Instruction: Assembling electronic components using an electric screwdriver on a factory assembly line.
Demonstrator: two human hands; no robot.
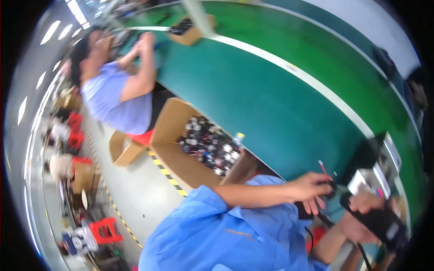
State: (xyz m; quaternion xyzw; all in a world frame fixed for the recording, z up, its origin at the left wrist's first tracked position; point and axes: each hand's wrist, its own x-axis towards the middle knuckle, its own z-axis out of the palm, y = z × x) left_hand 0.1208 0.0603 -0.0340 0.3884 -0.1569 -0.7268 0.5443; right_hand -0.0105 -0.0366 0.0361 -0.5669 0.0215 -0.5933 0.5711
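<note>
My left hand [309, 189] reaches across the edge of the green bench, thumb and index finger closed on a small black part [332, 188]. A thin red lead with a pale tip [323, 167] sticks up beside it. Nearby, lower right, my right hand [357, 221] is wrapped round a long black block-shaped device [373, 217] with a pale label; blur hides its exact kind. A black cable [364, 257] hangs below that hand. Just beyond both hands stands a white and silver boxy fixture [373, 178].
An open cardboard box [174, 162] full of small black and white parts stands against the green bench [239, 99]. A co-worker [120, 95] in a light blue shirt works farther along. Another carton [187, 36] sits on the bench's far end. Yellow-black tape [165, 171] marks the floor.
</note>
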